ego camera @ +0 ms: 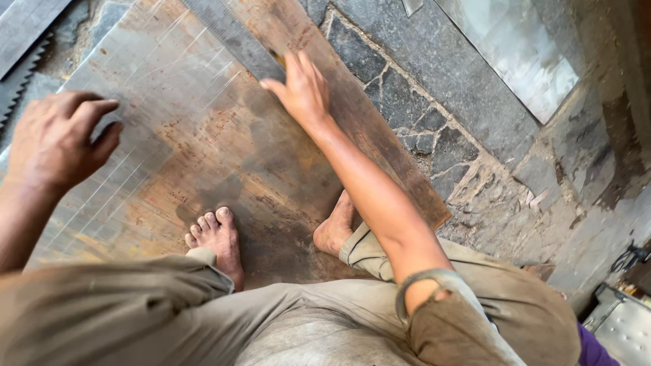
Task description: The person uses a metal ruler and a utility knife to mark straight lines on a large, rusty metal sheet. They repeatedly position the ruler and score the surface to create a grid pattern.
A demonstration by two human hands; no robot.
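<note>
I am looking down at a rusty metal sheet (203, 135) lying flat on the stone floor (434, 95), with both bare feet planted on its near edge. My right hand (302, 88) rests on a long steel ruler (234, 34) that runs diagonally across the far part of the sheet; the fingers are spread and pressing down flat rather than closed round it, and a small yellowish thing shows just beside the fingers, too hidden to name. My left hand (57, 139) hovers over the sheet's left side, fingers loosely curled; I cannot tell whether it holds anything. Faint scratched lines already cross the sheet's surface. To work well here, I judge the ruler should be pinned firmly with weight spread along it, so it does not swivel on the smooth metal, and the feet kept steady to stop the sheet shifting. Another pale sheet (515, 47) lies apart at upper right.
</note>
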